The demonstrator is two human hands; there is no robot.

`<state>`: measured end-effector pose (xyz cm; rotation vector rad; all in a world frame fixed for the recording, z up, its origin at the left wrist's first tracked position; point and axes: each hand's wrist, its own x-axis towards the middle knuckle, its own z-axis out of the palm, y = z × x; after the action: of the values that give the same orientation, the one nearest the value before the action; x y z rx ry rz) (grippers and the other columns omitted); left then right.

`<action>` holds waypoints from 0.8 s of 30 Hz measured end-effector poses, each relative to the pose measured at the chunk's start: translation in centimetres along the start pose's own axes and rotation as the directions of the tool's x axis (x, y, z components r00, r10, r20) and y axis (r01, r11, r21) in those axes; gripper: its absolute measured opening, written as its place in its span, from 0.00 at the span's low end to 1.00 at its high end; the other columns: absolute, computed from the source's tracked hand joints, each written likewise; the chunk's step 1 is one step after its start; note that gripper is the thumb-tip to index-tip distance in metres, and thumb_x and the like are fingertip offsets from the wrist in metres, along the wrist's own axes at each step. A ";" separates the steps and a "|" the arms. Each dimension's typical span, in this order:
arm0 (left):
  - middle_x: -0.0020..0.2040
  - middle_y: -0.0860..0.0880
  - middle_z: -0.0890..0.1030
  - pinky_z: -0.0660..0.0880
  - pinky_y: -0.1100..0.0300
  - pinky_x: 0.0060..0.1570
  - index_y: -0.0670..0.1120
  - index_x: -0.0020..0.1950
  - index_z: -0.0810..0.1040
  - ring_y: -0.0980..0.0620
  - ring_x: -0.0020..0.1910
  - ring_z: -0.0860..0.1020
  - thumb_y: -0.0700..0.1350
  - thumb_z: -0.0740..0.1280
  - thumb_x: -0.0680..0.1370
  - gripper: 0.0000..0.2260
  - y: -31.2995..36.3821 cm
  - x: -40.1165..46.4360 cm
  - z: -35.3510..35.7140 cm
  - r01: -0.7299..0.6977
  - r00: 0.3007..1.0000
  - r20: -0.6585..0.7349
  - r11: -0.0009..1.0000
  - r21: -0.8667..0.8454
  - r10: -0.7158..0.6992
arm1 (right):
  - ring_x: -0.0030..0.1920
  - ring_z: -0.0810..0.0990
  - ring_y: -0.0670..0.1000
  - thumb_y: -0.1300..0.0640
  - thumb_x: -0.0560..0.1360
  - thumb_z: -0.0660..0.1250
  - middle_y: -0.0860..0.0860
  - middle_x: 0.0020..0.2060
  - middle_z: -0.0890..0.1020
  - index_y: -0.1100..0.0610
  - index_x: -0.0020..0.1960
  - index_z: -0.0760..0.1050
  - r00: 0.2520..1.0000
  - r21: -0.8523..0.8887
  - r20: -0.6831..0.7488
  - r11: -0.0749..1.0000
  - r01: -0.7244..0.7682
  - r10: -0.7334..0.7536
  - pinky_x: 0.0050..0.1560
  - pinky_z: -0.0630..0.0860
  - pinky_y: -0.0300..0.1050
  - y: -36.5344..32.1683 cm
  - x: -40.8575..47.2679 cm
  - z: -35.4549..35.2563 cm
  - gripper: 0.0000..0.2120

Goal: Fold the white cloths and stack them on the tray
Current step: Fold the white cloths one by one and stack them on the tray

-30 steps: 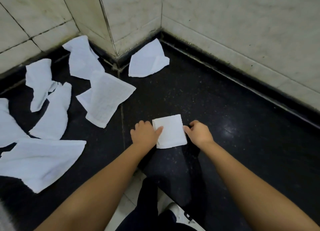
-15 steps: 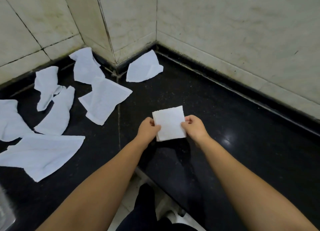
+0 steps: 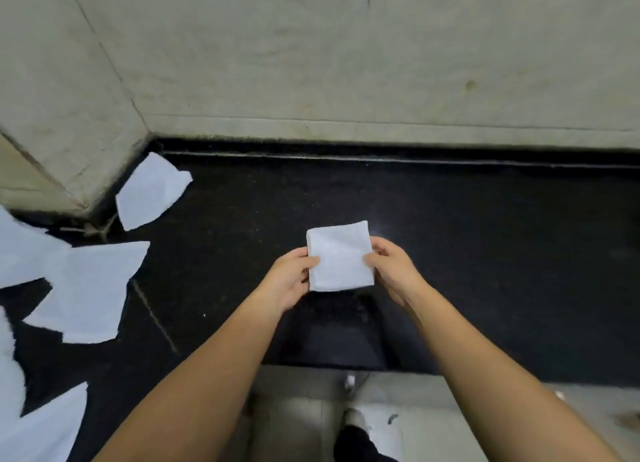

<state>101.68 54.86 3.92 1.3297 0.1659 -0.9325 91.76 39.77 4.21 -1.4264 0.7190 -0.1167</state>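
Holding off on anything new for now: the black counter [image 3: 450, 254] runs wide along the tiled wall [image 3: 346, 63], and loose white cloths [image 3: 86, 288] lie scattered at the left, with one more cloth [image 3: 152, 191] far left in the corner. So folding on this one looks done and stacking comes next (no tray in view, so the next move means finding it first). The folded cloth [image 3: 339, 257] is held just above the counter at centre, nearly square, no real long axis, far edge tipped slightly right. Left hand [image 3: 291, 278] pinches its left edge, right hand [image 3: 391, 271] pinches the right.
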 end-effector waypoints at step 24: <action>0.41 0.46 0.79 0.73 0.59 0.37 0.45 0.44 0.75 0.51 0.37 0.76 0.34 0.62 0.77 0.07 -31.5 -18.5 41.3 -0.085 0.651 0.612 0.758 0.647 -0.450 | 0.40 0.79 0.48 0.70 0.75 0.58 0.53 0.44 0.80 0.57 0.52 0.76 0.541 0.410 -0.809 0.880 0.239 0.229 0.33 0.76 0.37 17.8 -41.3 -35.7 0.13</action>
<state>52.81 29.26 3.06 1.4192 -0.7392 -1.7720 34.85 32.41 4.49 -0.8024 1.3752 -1.0045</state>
